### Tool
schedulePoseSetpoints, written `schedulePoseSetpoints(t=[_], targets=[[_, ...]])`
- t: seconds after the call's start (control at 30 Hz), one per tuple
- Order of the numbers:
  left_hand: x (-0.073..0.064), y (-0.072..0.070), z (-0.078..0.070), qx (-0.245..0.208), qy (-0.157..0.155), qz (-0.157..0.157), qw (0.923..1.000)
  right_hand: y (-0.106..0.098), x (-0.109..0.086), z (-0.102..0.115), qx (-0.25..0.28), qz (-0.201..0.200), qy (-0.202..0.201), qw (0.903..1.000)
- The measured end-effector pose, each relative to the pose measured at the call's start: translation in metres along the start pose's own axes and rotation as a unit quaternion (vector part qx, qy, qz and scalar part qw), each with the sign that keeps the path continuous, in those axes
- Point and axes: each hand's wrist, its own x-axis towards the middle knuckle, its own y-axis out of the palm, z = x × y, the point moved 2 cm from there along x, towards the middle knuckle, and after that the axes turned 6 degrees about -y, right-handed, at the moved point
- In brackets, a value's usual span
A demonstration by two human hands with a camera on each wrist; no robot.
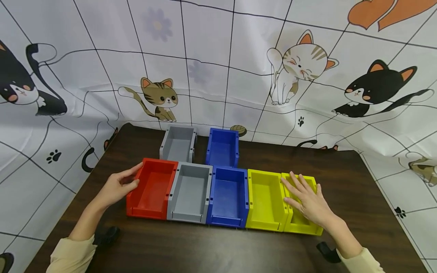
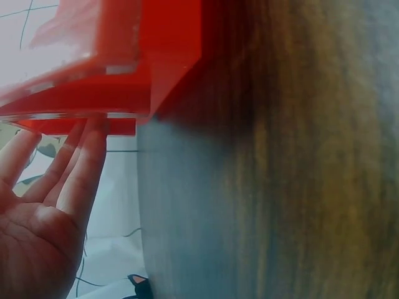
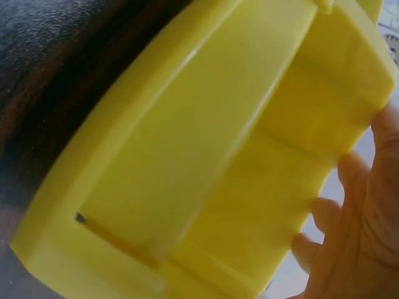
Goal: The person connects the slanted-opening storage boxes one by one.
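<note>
A red bin [image 1: 153,189] stands at the left end of a front row of open plastic bins. My left hand [image 1: 116,185] is at its left side with fingers extended; in the left wrist view, fingertips meet the wall of the red bin [image 2: 93,93]. At the row's right end is a yellow bin [image 1: 302,226], with my right hand [image 1: 308,203] spread over it. The right wrist view has my fingers [image 3: 327,215] along the edge of a yellow bin [image 3: 187,149]. Between the ends sit a grey bin [image 1: 191,189], a blue bin [image 1: 228,197] and another yellow bin [image 1: 266,197].
Behind the row stand a second grey bin [image 1: 179,142] and a second blue bin [image 1: 223,146]. All the bins are on a dark wooden table [image 1: 191,250]. A white cloth [image 1: 211,76] with printed cats hangs behind and beside the table.
</note>
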Motion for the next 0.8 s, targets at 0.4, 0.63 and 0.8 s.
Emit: schedulePoseSetpoints(t=[0.4, 0.63, 0.8], targets=[[0.001, 0.002, 0.003, 0.013, -0.009, 0.008, 0.9998, -0.021, 0.015, -0.003, 0.034, -0.097, -0.026, 0.9944], [0.001, 0.001, 0.002, 0.019, -0.017, 0.007, 0.9996, -0.044, 0.035, -0.008, 0.134, -0.117, 0.033, 0.9834], [0.001, 0.0, -0.001, 0.016, -0.017, 0.012, 0.9997, -0.056, 0.048, -0.011, 0.178, -0.089, 0.061, 0.9782]])
